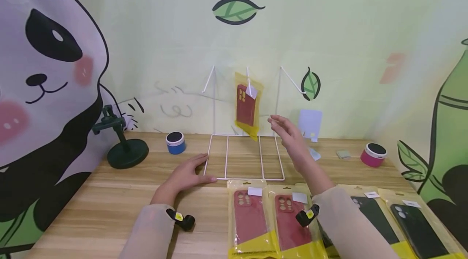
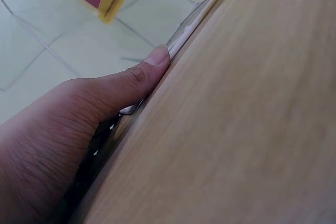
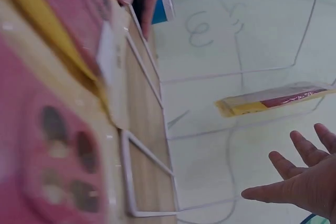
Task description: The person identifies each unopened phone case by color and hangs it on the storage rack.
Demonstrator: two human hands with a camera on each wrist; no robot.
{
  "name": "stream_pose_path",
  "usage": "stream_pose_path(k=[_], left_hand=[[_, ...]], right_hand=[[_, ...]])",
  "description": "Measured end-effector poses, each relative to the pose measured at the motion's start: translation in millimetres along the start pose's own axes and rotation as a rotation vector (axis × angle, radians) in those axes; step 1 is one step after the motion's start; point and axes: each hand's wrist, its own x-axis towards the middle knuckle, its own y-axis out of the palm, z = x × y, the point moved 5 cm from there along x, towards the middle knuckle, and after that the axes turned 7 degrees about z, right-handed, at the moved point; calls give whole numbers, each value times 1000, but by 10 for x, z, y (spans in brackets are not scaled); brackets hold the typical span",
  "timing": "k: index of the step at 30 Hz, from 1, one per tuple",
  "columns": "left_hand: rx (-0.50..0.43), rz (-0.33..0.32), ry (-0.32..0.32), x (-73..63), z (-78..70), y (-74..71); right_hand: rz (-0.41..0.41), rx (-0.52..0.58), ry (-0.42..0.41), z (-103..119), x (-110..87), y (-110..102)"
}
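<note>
A white wire display rack (image 1: 226,157) stands on the table, with three prongs reaching forward at its top. From the middle prong hangs a yellow-edged clear pouch holding a red phone case (image 1: 245,106). My left hand (image 1: 186,173) rests at the rack's front left corner, its thumb along the front wire in the left wrist view. To the right of the hanging pouch, my right hand (image 1: 292,141) is raised with fingers extended, apart from the pouch and holding nothing. In the right wrist view the pouch (image 3: 273,100) is seen nearly edge-on.
Pouches with red phone cases (image 1: 250,218) and dark phone cases (image 1: 418,226) lie along the front right. A blue speaker (image 1: 176,143) and a dark green stand (image 1: 127,153) are at left. A pink speaker (image 1: 373,154) sits at right. A printed backdrop (image 1: 347,48) rises behind.
</note>
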Motion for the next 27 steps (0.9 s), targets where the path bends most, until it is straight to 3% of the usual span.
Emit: stream_pose_path(k=[5,9,15,19,27], left_hand=[[3,0,3,-11,31,15],[-4,-2,6,-11,27,12],[-14,-6,2,4,-4,-24],[-15,-7,-1,12,-12,-34],[-11,16,-17,-5,-22,-9]], right_hand=[[57,20,7,-89,-245,166],[188,20,15,-131,-429,364],[397,-175,27,-369,-581,611],[408,-320,-23,-615,-573,638],[357,-406,-48,-887,-560,599]])
